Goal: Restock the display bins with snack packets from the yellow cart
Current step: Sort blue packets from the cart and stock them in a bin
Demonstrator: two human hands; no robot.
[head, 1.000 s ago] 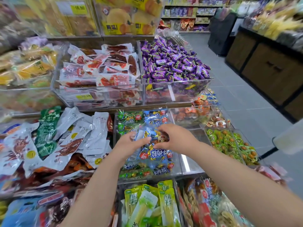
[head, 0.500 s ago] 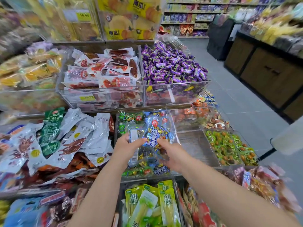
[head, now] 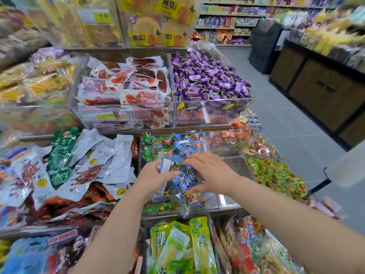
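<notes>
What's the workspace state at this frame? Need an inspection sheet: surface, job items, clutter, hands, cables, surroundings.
surface: tiered display of clear bins, most heaped with packets.
job's things: blue snack bag held over the middle bin, which holds blue and green packets; yellow cart not in view.
clutter: silver pouches lie loosely overlapped in the left bin; purple candies piled above their bin's rim.
hands: left hand grips the bag's left edge; right hand holds its right side, thumb underneath.
cables: nothing seen.
surroundings: grey tiled aisle, dark wooden cabinet on the right, stocked shelves at the back.
</notes>
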